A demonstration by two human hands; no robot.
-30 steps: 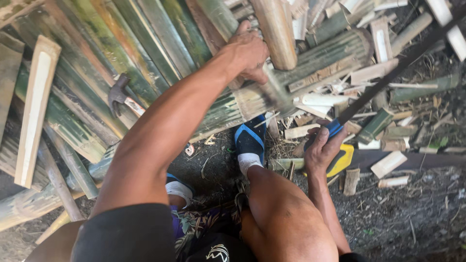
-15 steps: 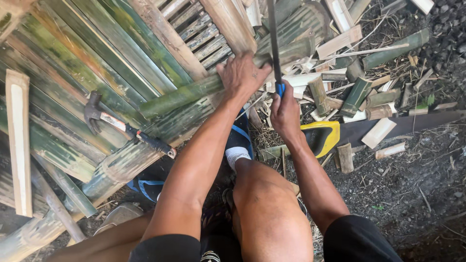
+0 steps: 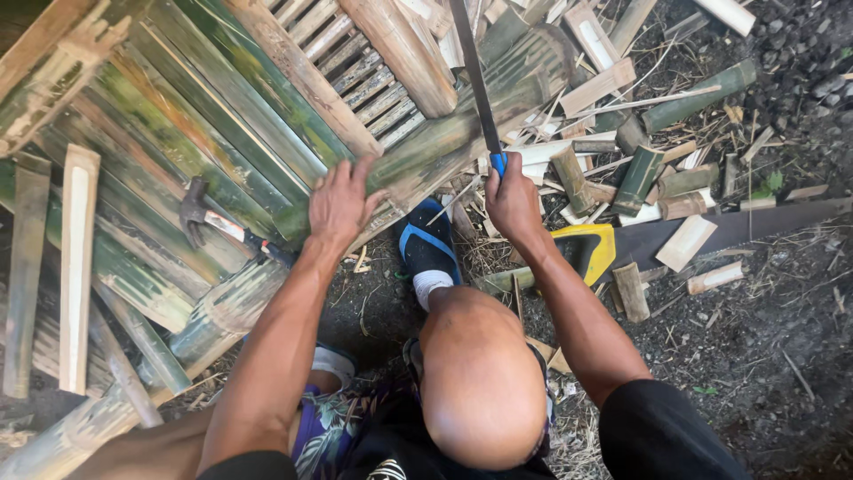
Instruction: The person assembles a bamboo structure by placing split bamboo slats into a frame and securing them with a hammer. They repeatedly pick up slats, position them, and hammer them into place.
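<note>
My left hand (image 3: 340,203) lies flat, fingers spread, on a green split bamboo slat (image 3: 444,147) that slopes up to the right. My right hand (image 3: 514,203) grips the blue handle of a long dark blade (image 3: 473,76), which points up and away and rests against the same slat's upper part. My bare knee and a foot in a blue sandal (image 3: 426,249) sit between the two arms.
A panel of green bamboo slats (image 3: 178,160) fills the left. A claw hammer (image 3: 209,220) lies on it. A handsaw with a yellow handle (image 3: 613,249) lies on the dirt at right among several cut bamboo offcuts (image 3: 640,173).
My right hand left the ground by the saw, picked up the blue-handled blade and raised it to the slat. My left hand slid down-left along the bamboo and flattened.
</note>
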